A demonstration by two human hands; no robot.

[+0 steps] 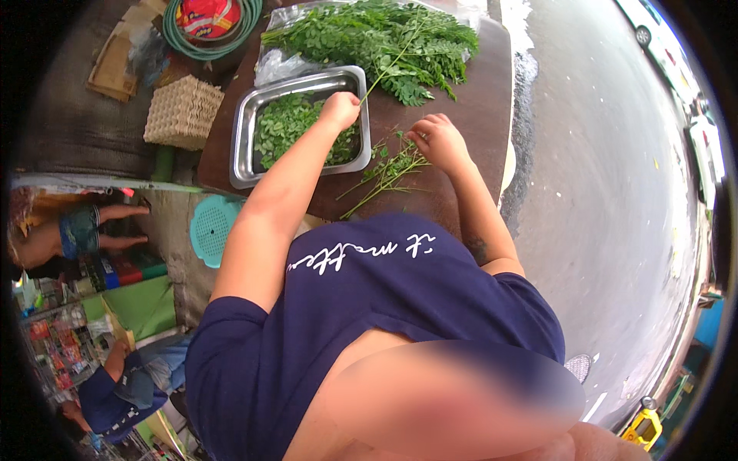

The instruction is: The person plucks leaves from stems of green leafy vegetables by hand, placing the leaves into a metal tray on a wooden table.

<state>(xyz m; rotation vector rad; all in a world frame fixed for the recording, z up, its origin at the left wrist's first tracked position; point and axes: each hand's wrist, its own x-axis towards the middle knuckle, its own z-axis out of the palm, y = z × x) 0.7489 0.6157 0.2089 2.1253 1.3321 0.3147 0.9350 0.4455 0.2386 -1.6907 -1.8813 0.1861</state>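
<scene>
My left hand [341,110] pinches the lower end of a long green stem [396,56] above the right rim of a stainless steel tray [242,151]. The stem slants up and right across a pile of leafy branches [357,34] that look like moringa. Loose plucked leaves [285,128] lie inside the tray, partly hidden by my left forearm. My right hand [439,141] hovers right of the tray with fingers loosely curled and apart, and I see nothing held in it. Below and left of it, thin stems [383,181] with a few leaves lie on the brown table [484,75].
Clear plastic [282,68] lies under the branches. Left of the table are stacked egg trays [181,112], a coiled green hose [173,34] and a turquoise plastic stool [212,230]. Two people [124,392] are at lower left by store shelves. A paved road [599,144] runs along the right.
</scene>
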